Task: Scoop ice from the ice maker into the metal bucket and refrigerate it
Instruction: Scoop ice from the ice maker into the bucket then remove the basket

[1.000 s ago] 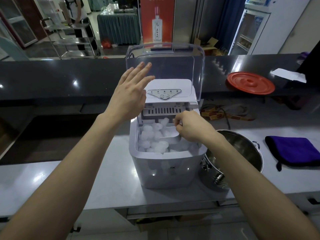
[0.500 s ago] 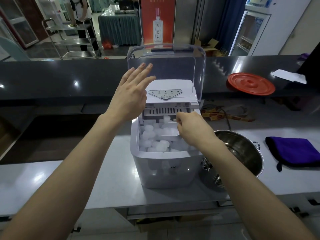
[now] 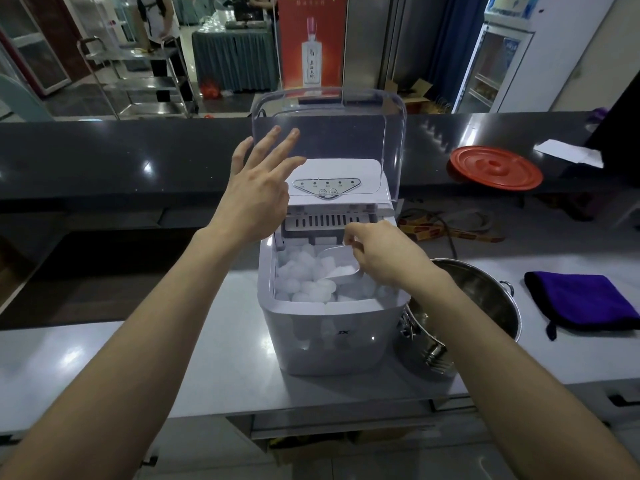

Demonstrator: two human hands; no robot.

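Observation:
A white ice maker stands on the counter with its clear lid raised upright. Its bin is full of ice pieces. My right hand grips a clear plastic scoop that lies tilted on top of the ice. My left hand is held up with straight spread fingers against the left side of the raised lid. The metal bucket sits just right of the ice maker, partly behind my right forearm; its inside looks bare.
A purple cloth lies on the counter at the right. A red round lid and a white paper rest on the dark raised ledge behind. Cables lie behind the bucket. A glass-door fridge stands at the back right.
My right hand has lifted and tilted the scoop within the ice bin, bringing it up onto the ice. My left hand has stayed against the lid.

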